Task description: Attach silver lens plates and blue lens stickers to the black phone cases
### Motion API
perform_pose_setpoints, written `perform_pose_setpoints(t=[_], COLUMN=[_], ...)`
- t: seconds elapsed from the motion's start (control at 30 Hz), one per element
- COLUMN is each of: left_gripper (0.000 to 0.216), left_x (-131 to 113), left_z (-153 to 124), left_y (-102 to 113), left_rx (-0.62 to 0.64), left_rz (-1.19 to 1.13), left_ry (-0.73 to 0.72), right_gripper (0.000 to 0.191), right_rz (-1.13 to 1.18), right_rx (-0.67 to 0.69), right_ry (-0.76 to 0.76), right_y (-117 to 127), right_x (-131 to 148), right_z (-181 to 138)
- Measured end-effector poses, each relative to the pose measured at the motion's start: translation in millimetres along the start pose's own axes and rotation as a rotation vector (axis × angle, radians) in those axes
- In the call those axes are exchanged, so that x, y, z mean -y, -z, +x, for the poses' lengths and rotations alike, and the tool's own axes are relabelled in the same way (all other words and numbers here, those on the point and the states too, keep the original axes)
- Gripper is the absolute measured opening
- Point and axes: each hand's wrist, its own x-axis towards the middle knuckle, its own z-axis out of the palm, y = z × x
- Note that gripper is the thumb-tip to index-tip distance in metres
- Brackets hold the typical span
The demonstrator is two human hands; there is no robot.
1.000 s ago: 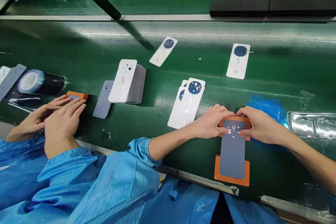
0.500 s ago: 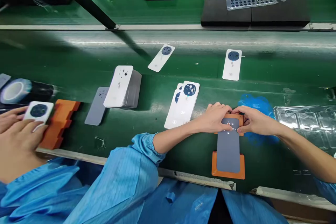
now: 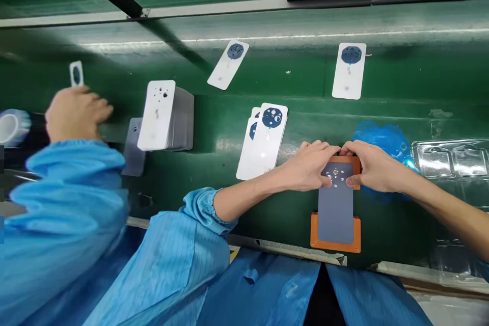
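Note:
A grey phone back cover with small holes at its top end lies on an orange fixture. My left hand grips the upper left of the cover, its thumb on the grey face near the holes and its fingertips at the fixture's far edge. From the other side, my right hand does the same, thumb on the cover's right edge. The forefingers of both hands nearly meet above the top edge. To the left lie overlapping white phone back covers with dark blue round camera films.
A tall stack of back covers stands further left. Single white covers lie at the back. Blue film and a clear plastic tray lie to the right. A co-worker's hand reaches over the far left, near a white cover.
The view has tilted downward slightly. My hands stay on the grey cover with little movement. The co-worker's hand has moved forward from the orange fixture at the left, and a white cover now lies beyond it.

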Motion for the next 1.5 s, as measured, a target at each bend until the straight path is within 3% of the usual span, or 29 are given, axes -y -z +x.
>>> perform_pose_setpoints(t=[0.23,0.43,0.7,0.97,1.23,1.37,1.5], left_gripper=[0.062,0.061,0.051,0.049,0.046,0.047,0.052], left_x=[2.0,2.9,-8.1,6.2,-1.4,5.9,15.2], left_z=[2.0,9.3,17.6,21.1,25.2,26.4,17.5], left_y=[-0.2,2.2,8.2,17.6,14.9,15.4,21.5], left_rx=[0.006,-0.035,-0.022,0.105,0.058,0.056,0.142], left_rz=[-0.056,-0.064,-0.14,-0.219,-0.249,-0.291,-0.407], left_ry=[-0.019,-0.041,0.036,-0.065,0.019,-0.048,-0.145], right_gripper=[0.042,0.047,0.042,0.037,0.043,0.044,0.041], right_rz=[0.041,0.064,0.054,-0.036,-0.072,-0.062,-0.004], right_rx=[0.001,-0.096,-0.085,-0.139,-0.17,-0.191,-0.222], right_ry=[0.024,0.098,0.064,0.003,-0.061,-0.05,0.083], right_y=[-1.7,-10.6,-10.3,-13.2,-14.1,-15.6,-18.9], right_x=[-3.9,-12.3,-5.8,6.2,10.7,6.2,-4.2], right_z=[-4.4,-15.7,-12.8,-6.5,-2.4,-4.6,-17.3])
